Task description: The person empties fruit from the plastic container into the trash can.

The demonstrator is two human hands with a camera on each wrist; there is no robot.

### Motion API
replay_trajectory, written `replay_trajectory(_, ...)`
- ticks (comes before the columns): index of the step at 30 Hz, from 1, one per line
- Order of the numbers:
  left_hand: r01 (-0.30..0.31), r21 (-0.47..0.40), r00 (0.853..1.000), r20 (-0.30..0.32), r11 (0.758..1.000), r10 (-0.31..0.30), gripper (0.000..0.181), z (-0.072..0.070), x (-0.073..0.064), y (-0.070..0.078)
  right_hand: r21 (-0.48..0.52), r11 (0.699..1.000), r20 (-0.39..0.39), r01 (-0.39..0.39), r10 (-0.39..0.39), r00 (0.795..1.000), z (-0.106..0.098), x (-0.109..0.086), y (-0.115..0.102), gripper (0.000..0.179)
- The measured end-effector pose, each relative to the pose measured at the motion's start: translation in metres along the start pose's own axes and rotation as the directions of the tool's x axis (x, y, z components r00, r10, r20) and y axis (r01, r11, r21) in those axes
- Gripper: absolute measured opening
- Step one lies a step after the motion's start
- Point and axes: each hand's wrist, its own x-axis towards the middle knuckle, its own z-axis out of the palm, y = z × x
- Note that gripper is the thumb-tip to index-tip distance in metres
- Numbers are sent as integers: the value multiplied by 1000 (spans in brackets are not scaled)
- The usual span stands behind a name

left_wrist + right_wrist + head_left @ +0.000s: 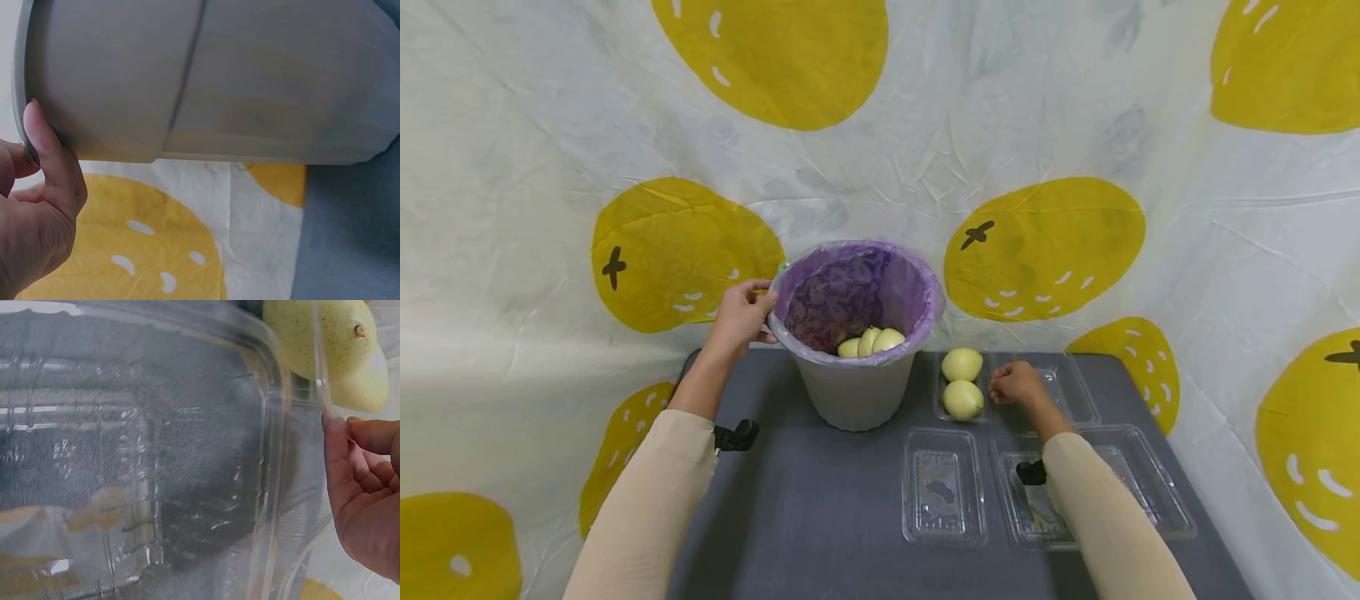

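My left hand (741, 317) grips the rim of a light grey bin (853, 392), thumb on one side of the rim and fingers on the other. A purple patterned bag (910, 287) lines the bin, and several pale yellow pears (887, 340) show inside it. With thumb and forefinger, my right hand (369, 481) pinches the edge of a clear plastic container (206, 456). Two more pears (962, 400) sit one behind the other in a clear tray, just left of that hand; the right wrist view shows a stem on one pear (325, 337).
A small clear container (943, 517) lies on the dark grey table (820, 517) in front of the pears. A larger clear container (1157, 500) is at the right, partly under my right forearm. Behind the table hangs a white cloth (910, 167) with yellow fruit prints.
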Motion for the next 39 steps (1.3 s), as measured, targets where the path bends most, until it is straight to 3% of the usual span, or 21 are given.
replay_trajectory(20,12,-6,1000,-1,1000,-12,47,1,-3,1,142,988,41,63,-70,997,-19,-38,-16,27)
replay_trajectory(30,20,-9,1000,-7,1000,-20,46,2,-1,2,129,985,73,119,-129,989,-37,-55,-31,35)
replay_trajectory(39,21,-18,1000,-3,1000,-22,48,2,0,3,119,981,103,150,-162,981,-60,-69,-58,42)
